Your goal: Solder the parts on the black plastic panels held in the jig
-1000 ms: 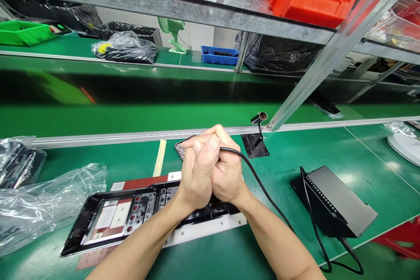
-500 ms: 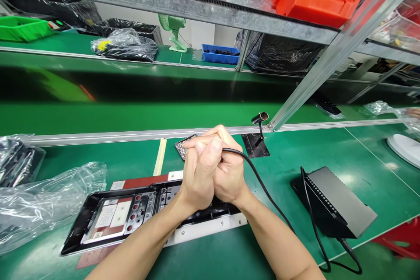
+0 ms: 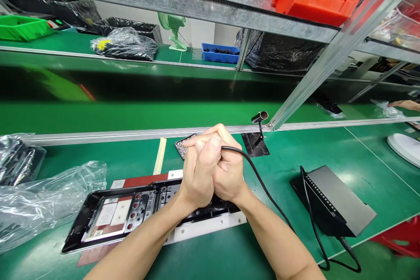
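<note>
My left hand (image 3: 198, 175) and my right hand (image 3: 229, 168) are closed together, fingers wrapped round a corded tool whose body they hide. Its black cord (image 3: 254, 170) leaves the top of my grip and bends down to the right. Beneath both hands lies a long black plastic housing (image 3: 74, 232), with perforated inner parts and a white label at its left end. White blocks and a reddish-brown board of a fixture (image 3: 203, 229) show along its edges. Just behind my fingers is a small tray of tiny metal screws (image 3: 180, 148).
A metal ring holder (image 3: 260, 117) stands behind my hands. On the right sits a black and grey box (image 3: 343, 201) with cables. Clear plastic bags (image 3: 49, 201) cover the left side. An overhead shelf carries a red bin (image 3: 315, 4). At far right, another person's hand (image 3: 407, 104) touches plastic.
My hands keep nearly the same clasped pose over the housing, with only a slight shift. At far right, the other person's hand and the plastic bag have moved, and the hand shows more clearly.
</note>
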The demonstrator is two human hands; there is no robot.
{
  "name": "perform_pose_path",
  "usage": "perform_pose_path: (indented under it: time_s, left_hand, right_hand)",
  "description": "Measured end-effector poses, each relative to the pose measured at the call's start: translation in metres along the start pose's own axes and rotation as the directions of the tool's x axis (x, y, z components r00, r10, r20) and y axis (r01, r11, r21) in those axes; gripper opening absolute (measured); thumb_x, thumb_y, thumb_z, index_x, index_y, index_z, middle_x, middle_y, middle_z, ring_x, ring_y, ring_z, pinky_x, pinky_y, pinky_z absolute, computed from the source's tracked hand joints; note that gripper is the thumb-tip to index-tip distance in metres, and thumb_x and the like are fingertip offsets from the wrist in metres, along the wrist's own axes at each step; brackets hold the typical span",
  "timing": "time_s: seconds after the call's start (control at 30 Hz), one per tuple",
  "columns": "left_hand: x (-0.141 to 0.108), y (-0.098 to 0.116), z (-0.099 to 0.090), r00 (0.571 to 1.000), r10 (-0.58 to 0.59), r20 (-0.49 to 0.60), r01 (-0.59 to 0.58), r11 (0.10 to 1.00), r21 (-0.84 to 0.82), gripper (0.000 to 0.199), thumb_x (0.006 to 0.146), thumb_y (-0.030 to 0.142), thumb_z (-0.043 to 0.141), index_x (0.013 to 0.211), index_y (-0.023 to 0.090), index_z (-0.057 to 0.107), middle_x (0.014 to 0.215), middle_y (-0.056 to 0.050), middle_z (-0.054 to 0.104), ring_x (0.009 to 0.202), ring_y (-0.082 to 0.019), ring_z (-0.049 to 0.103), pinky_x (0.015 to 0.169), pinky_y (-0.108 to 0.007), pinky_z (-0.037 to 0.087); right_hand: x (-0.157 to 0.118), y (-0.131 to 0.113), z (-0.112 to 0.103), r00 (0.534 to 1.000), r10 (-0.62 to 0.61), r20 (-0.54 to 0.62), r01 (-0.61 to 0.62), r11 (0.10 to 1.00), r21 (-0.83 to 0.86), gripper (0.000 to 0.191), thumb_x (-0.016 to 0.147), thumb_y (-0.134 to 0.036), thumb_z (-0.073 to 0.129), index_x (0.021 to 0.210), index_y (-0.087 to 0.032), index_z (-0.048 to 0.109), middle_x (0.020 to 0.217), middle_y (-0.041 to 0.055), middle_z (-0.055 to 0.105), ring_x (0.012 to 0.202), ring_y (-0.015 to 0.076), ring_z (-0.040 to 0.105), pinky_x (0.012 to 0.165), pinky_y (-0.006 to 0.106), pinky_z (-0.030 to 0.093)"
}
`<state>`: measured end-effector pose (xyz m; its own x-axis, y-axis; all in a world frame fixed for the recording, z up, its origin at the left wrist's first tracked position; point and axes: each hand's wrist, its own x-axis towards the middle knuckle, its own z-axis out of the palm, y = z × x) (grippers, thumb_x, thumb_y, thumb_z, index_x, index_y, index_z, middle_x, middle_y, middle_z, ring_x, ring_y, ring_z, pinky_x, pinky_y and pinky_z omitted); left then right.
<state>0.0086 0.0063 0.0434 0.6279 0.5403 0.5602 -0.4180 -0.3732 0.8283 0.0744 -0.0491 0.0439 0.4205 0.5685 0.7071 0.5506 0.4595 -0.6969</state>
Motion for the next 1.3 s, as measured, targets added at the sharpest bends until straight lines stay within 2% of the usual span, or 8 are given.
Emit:
perform_pose_path:
  time_s: [0.17, 0.63, 0.77, 1.13, 1.3]
  left_hand:
    - [0.0015, 0.0009, 0.0010, 0.999, 0.038, 0.005, -0.038, 0.999, -0.037, 0.048, 0.109, 0.041, 0.034, 0.068, 0.019, 0.042, 0.070, 0.002, 0.044, 0.067, -0.011, 0.046, 0.066, -0.028, 0.041]
    - [-0.0002, 0.0004, 0.0010, 1.000, 0.014, 0.004, -0.013, 0.999, -0.030, 0.048, 0.109, 0.041, 0.034, 0.068, 0.019, 0.042, 0.070, 0.002, 0.044, 0.068, -0.011, 0.046, 0.066, -0.028, 0.040]
    - [-0.0003, 0.0005, 0.0013, 1.000, 0.004, -0.001, -0.004, 1.000, -0.015, 0.049, 0.109, 0.043, 0.034, 0.067, 0.019, 0.040, 0.069, 0.002, 0.042, 0.067, -0.012, 0.044, 0.065, -0.029, 0.040]
    - [-0.0021, -0.0017, -0.0001, 1.000, -0.002, -0.018, 0.003, 0.999, 0.035, 0.048, 0.107, 0.044, 0.035, 0.067, 0.020, 0.045, 0.070, 0.001, 0.047, 0.068, -0.014, 0.050, 0.067, -0.031, 0.043]
    - [-0.0026, 0.0002, 0.0000, 0.998, -0.058, -0.006, 0.058, 0.998, 0.008, 0.049, 0.107, 0.045, 0.035, 0.067, 0.019, 0.047, 0.069, 0.001, 0.047, 0.066, -0.014, 0.048, 0.065, -0.032, 0.041]
  right_hand:
    - [-0.0007, 0.0003, 0.0003, 1.000, -0.005, -0.003, 0.005, 1.000, 0.008, 0.020, 0.098, -0.019, 0.058, 0.098, -0.025, 0.077, 0.095, 0.0037, 0.068, 0.090, 0.0167, 0.064, 0.079, 0.032, 0.056]
    - [-0.0015, -0.0003, 0.0005, 1.000, 0.014, -0.012, -0.014, 1.000, 0.006, 0.019, 0.098, -0.021, 0.060, 0.091, -0.024, 0.078, 0.095, 0.0046, 0.067, 0.092, 0.0175, 0.065, 0.079, 0.032, 0.056]
    - [-0.0020, 0.0000, 0.0003, 1.000, 0.018, -0.008, -0.018, 0.999, -0.026, 0.021, 0.099, -0.027, 0.059, 0.095, -0.025, 0.079, 0.095, 0.0048, 0.068, 0.091, 0.0181, 0.065, 0.078, 0.032, 0.058]
    - [-0.0026, -0.0003, 0.0014, 0.999, 0.043, -0.013, -0.043, 0.999, -0.005, 0.020, 0.098, -0.027, 0.060, 0.093, -0.024, 0.079, 0.096, 0.0055, 0.068, 0.093, 0.0188, 0.065, 0.079, 0.032, 0.058]
    - [-0.0028, 0.0001, 0.0008, 1.000, 0.025, -0.016, -0.025, 1.000, -0.018, 0.019, 0.098, -0.026, 0.060, 0.097, -0.025, 0.079, 0.096, 0.0048, 0.069, 0.093, 0.0184, 0.065, 0.079, 0.032, 0.057]
